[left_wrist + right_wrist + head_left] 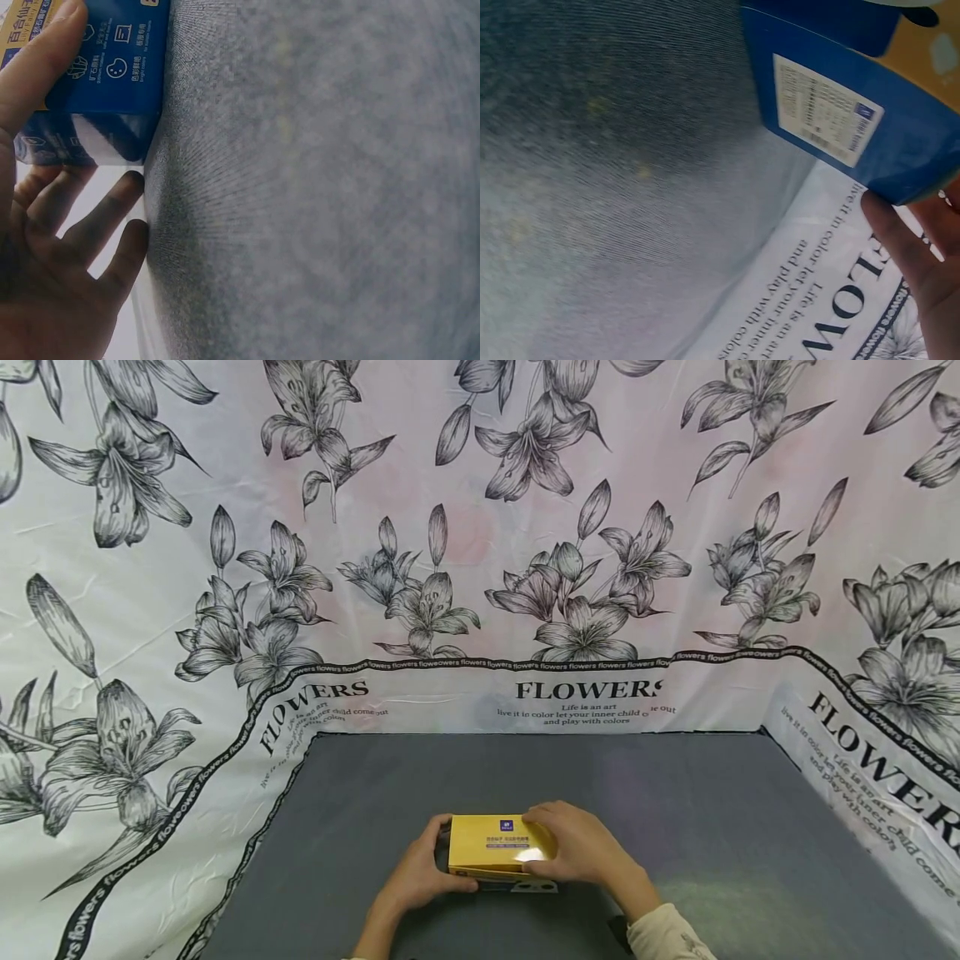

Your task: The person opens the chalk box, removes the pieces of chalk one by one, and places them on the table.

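Observation:
A yellow and blue cardboard box (pixel 483 847) lies on the dark grey table, its yellow top up with small print and a logo. My left hand (pixel 422 870) grips its left end, thumb on the near side and the other fingers round the far side. At the right end my right hand (pixel 581 845) holds it between thumb and fingers. In the left wrist view the blue side of the box (pixel 112 67) shows white icons under my thumb. A white barcode label (pixel 825 109) is on a blue end face in the right wrist view. The contents are hidden.
The grey tabletop (pixel 540 772) runs back to a white sheet (pixel 450 702) printed with black lilies and the word FLOWERS. This sheet rises behind the table and along both sides. A pale sleeve (pixel 667 935) covers my right forearm.

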`<state>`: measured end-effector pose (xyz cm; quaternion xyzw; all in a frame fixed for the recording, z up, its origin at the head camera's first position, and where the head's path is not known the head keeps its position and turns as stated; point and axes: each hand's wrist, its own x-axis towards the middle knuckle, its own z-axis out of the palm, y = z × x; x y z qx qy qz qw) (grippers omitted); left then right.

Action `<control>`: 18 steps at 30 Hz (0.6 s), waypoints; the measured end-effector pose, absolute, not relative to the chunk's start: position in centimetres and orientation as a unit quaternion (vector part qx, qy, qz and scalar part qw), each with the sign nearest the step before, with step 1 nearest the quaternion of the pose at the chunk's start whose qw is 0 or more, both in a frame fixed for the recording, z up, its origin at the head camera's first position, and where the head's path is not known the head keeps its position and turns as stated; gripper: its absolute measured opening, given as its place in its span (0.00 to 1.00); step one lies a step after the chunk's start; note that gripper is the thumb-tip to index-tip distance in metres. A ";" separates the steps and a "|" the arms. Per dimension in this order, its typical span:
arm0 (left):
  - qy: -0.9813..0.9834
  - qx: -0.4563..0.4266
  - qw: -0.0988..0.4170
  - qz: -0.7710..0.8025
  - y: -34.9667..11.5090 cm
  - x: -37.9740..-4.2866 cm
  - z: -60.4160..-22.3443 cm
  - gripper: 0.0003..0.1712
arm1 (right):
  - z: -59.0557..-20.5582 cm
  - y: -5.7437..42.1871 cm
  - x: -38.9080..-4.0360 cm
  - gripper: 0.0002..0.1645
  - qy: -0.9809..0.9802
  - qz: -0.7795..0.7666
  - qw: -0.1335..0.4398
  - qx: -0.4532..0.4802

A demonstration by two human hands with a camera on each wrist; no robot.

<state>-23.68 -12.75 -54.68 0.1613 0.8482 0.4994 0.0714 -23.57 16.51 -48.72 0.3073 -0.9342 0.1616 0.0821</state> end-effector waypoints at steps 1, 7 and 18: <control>0.849 0.160 0.072 0.499 -12.8 -23.7 -54.7 0.63 | -48.9 16.6 -23.6 0.39 -0.933 0.166 0.091 0.307; 0.850 0.154 0.079 0.497 -12.9 -23.7 -54.5 0.62 | -49.6 16.9 -23.6 0.37 -0.923 0.202 0.119 0.304; 0.848 0.153 0.082 0.501 -13.0 -23.7 -54.5 0.61 | -50.1 17.1 -23.6 0.34 -0.914 0.238 0.142 0.296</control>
